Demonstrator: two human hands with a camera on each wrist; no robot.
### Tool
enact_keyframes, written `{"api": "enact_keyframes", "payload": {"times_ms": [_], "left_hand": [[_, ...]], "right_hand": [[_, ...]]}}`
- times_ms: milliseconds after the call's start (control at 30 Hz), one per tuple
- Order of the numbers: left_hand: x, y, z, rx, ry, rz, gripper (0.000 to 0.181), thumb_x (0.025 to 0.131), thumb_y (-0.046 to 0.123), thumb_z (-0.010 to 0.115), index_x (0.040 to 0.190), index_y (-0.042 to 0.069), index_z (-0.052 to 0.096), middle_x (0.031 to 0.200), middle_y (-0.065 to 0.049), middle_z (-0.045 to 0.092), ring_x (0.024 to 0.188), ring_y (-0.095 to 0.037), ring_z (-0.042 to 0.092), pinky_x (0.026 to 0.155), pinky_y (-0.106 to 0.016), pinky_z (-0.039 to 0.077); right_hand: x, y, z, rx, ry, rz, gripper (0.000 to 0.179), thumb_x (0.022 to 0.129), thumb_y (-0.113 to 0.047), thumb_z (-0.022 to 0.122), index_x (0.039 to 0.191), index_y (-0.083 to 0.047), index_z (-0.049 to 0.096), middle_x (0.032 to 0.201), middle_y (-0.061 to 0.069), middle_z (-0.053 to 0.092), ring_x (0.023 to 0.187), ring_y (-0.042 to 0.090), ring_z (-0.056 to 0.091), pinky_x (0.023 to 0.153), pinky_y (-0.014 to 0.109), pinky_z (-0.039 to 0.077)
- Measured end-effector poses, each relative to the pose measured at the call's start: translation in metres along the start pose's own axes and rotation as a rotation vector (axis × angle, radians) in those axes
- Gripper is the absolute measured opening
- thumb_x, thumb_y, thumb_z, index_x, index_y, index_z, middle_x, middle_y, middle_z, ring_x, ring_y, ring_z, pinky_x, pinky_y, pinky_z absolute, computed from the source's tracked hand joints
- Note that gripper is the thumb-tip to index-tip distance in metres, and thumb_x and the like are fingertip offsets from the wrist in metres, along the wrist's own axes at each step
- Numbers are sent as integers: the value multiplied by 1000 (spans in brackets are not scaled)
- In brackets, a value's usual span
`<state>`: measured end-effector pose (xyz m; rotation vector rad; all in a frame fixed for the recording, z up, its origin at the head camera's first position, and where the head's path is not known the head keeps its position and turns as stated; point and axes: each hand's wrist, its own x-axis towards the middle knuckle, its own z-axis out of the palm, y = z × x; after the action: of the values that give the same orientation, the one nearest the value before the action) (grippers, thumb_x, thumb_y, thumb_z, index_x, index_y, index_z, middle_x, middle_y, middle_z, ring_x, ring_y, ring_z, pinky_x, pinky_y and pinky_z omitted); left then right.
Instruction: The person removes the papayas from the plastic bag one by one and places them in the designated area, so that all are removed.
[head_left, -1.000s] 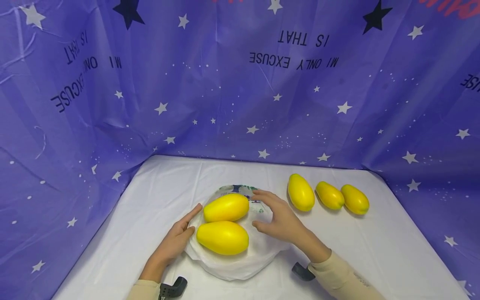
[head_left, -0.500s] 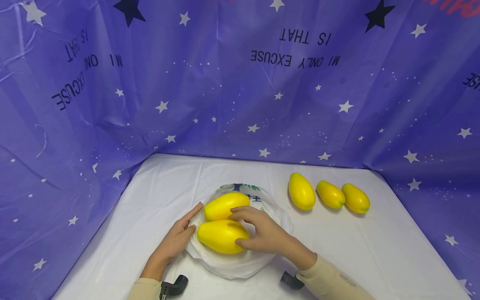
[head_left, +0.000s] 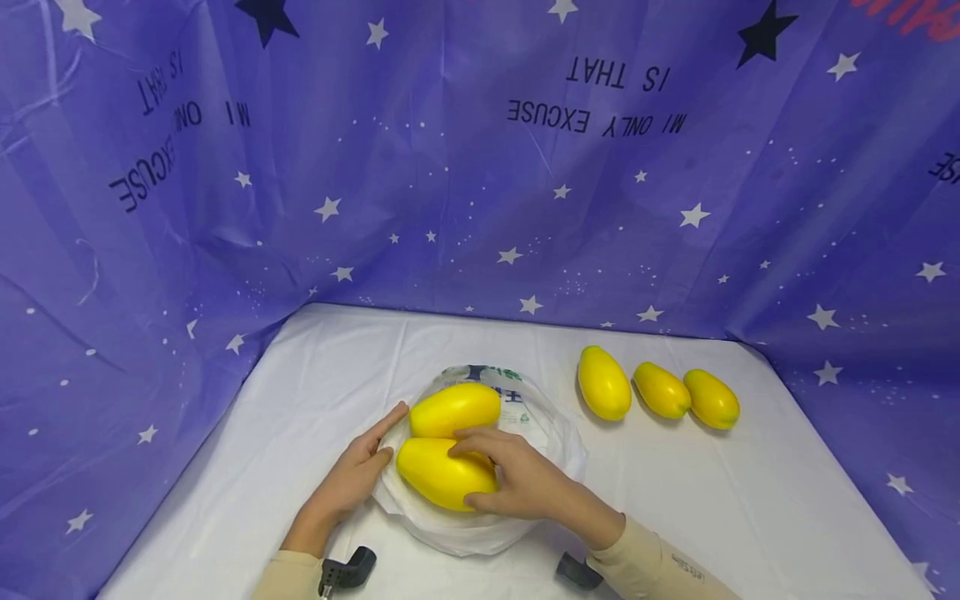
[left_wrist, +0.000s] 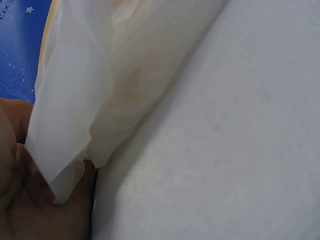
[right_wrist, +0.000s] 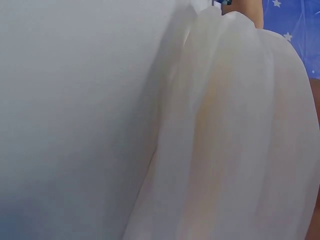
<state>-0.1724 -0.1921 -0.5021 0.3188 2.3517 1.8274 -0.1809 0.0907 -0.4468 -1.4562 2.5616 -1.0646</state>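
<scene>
A thin white plastic bag (head_left: 472,537) with printing on its far side lies spread on the table, its rim standing up in folds. Inside it two yellow papayas lie side by side, a far papaya (head_left: 453,408) and a near papaya (head_left: 435,473). My right hand (head_left: 525,482) reaches in from the right, fingers over the near papaya's top and thumb at its near side. At the bag's left rim, my left hand (head_left: 351,477) holds the plastic between thumb and fingers. The left wrist view shows bag folds (left_wrist: 70,100) against that palm. Bag plastic (right_wrist: 225,125) hides most of the right hand in its wrist view.
Three more papayas lie at the back right: a left one (head_left: 603,383), a middle one (head_left: 661,390) and a right one (head_left: 711,400). A white cloth (head_left: 712,517) covers the table. Purple star-printed sheeting (head_left: 480,167) rises behind and at both sides.
My right hand has moved left from the bag's right side and down onto the near papaya, which has turned slightly. The left hand stays at the bag's rim.
</scene>
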Motion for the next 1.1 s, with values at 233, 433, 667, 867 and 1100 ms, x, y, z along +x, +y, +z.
{"api": "enact_keyframes", "payload": {"times_ms": [233,433,667,867,1100], "left_hand": [[0,2,-2,-15,-19,5,60,100,-2,38,154,22,32,159,8,22,145,-13,14,106,-7,13],[-2,-2,-1,-10,-23,-4,59,100,-1,38,154,23,32,159,8,21,145,-14,13,109,-12,13],[-2,-1,0,-17,-27,6,59,100,-2,38,154,22,31,159,7,21,145,-14,13,105,-5,14],[-1,0,0,-20,-20,20,60,99,-4,38,154,20,32,159,6,21,145,-14,14,104,-4,14],[1,0,0,-29,-30,29,60,99,-4,38,154,20,31,160,5,20,146,-15,12,105,-5,13]], "right_hand": [[0,0,5,14,-6,44,60,72,-24,85,124,-18,55,130,-5,56,121,10,50,104,34,42],[-2,0,10,32,19,67,60,71,-22,85,122,-19,55,126,-11,56,118,8,52,103,32,43],[-7,-2,9,37,35,83,60,69,-22,83,122,-20,55,125,-11,58,111,6,54,97,31,47],[-13,-7,-1,69,45,129,60,70,-20,82,124,-20,55,127,-9,58,115,8,54,100,34,46],[-23,-9,-15,68,113,158,62,70,-18,84,125,-22,55,131,-5,58,116,11,54,93,34,50]]}}
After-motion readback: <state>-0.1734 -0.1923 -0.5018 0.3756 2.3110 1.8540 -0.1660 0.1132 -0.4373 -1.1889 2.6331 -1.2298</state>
